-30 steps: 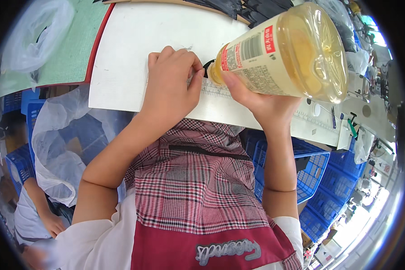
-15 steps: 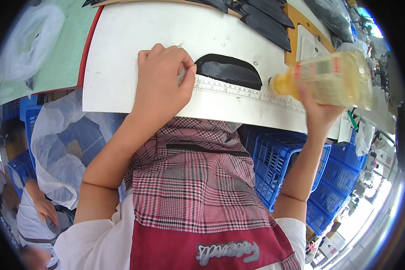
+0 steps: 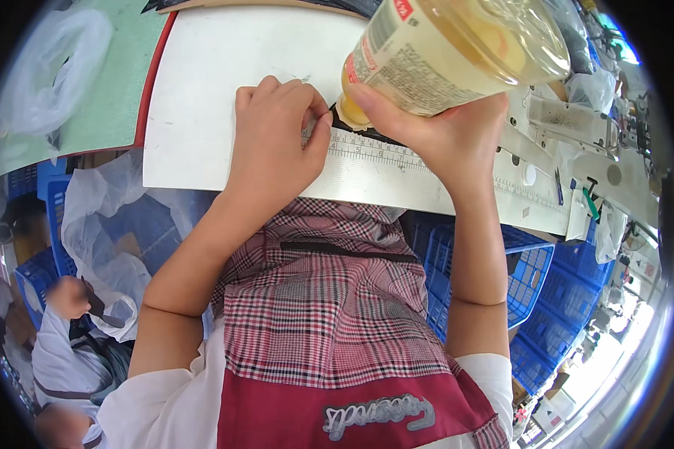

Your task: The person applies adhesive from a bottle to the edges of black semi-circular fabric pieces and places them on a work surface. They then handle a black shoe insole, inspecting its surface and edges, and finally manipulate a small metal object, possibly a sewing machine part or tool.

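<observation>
My right hand is wrapped round a large clear plastic bottle of pale yellow liquid. The bottle leans neck-down, its mouth at the left end of a flat black piece on the white table. Bottle and right hand hide most of that piece, and I cannot tell whether the mouth touches it. At the piece's left end, my left hand rests with thumb and forefinger pinched together on its tip. Along the table, just below the piece, runs a printed ruler scale.
The white table's front edge is near my apron. A green board with red edging adjoins at left. Below stand blue crates at right and a plastic-lined crate at left. Machine parts are at right; another person is lower left.
My right hand has brought the bottle leftward, from the right of the black piece to over its left end. My left hand keeps its pinch in nearly the same place.
</observation>
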A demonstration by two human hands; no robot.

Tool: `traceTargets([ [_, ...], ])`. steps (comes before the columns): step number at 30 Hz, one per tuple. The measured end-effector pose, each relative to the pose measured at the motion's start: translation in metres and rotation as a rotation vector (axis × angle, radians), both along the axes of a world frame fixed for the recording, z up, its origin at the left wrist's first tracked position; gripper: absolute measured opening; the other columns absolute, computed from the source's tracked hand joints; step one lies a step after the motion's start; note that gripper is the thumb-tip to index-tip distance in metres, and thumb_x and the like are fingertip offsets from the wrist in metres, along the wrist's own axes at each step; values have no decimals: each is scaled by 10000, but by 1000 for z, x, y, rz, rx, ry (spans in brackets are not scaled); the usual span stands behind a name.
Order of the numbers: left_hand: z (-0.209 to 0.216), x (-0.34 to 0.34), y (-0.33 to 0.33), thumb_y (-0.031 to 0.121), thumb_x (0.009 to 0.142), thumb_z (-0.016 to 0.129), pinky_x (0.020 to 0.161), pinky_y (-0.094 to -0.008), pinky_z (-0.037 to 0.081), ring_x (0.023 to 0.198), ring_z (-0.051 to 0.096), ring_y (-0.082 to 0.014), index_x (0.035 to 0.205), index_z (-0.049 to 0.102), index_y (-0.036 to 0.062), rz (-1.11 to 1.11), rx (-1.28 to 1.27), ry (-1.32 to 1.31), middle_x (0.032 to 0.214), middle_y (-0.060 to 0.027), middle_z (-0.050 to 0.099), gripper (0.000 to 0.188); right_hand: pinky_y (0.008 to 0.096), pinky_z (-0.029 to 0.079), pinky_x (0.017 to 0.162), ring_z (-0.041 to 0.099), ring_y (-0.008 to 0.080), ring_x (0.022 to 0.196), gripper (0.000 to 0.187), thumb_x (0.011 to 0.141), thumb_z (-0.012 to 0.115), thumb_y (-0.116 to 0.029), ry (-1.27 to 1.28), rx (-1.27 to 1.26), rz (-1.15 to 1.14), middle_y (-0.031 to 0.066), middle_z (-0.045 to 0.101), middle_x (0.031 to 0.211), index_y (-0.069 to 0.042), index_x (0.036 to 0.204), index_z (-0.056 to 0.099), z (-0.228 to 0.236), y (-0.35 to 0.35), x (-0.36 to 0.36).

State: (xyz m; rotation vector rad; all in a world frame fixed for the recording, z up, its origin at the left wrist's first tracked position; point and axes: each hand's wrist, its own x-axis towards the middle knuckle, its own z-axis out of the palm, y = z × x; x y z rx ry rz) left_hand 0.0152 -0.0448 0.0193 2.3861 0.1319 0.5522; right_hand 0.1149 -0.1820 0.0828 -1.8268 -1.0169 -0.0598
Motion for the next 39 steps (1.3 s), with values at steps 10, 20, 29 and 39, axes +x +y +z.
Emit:
traceTargets([
  [10,-1,0,-2,76,697,591,700,-337,306,682,455,-199,692,535,84,-7,25,10,640,-23,498,57,287,499,742,622,168,827,480,599,801,-170,-151,-107,-245,97,639,920,52,971,593,5,-64,15],
  [20,-19,-4,-5,129,658,603,737,-374,325,747,502,-237,590,565,96,47,-73,-112,631,-48,552,84,456,355,997,476,306,1144,488,821,481,-308,677,819,-487,168,505,1214,3,1197,489,4,-120,18],
  [29,-23,-9,0,190,665,688,785,-308,291,746,470,-163,592,587,145,73,-163,-199,637,29,558,132,418,477,878,501,270,1103,547,831,452,-403,807,719,-169,176,523,1158,15,1182,462,-58,-82,44],
  [39,-23,-4,-1,209,680,691,786,-306,286,761,480,-153,610,602,138,65,-180,-193,649,26,571,133,393,511,835,520,265,1079,562,833,483,-437,844,704,-36,184,536,1139,10,1174,468,-71,-102,64],
])
